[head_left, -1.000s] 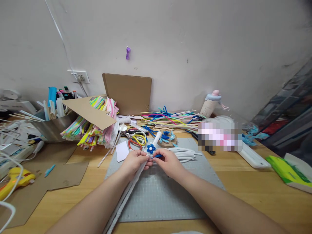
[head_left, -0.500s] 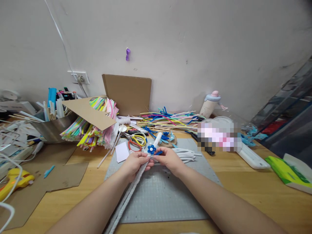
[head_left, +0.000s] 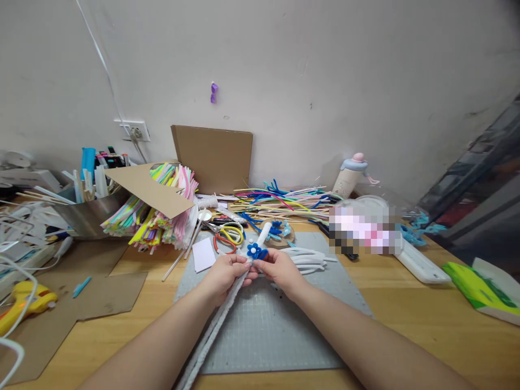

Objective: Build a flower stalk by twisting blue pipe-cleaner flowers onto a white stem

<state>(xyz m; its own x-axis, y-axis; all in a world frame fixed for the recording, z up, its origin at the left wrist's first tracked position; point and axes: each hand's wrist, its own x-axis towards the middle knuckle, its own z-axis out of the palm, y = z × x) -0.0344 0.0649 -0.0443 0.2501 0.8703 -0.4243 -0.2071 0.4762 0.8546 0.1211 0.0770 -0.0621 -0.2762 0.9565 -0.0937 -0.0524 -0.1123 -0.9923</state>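
Observation:
My left hand is closed on the upper end of a long white fuzzy braided strand, which trails down toward me past the wrist. A small blue flower with a white centre sits at the top of the strand, just above my fingertips. My right hand pinches a blue fuzzy loop right beside the flower. Both sets of fingertips meet there and hide where the pieces join. Beneath them lies a grey cutting mat.
Scissors and white cards lie left of the hands. White pipe cleaners are to the right. Coloured pipe cleaners and a bottle stand along the back. A yellow glue gun rests on cardboard at left.
The blue loop in my right hand has turned to show its rounded shape and now sits closer against the flower. Both hands stay in nearly the same place.

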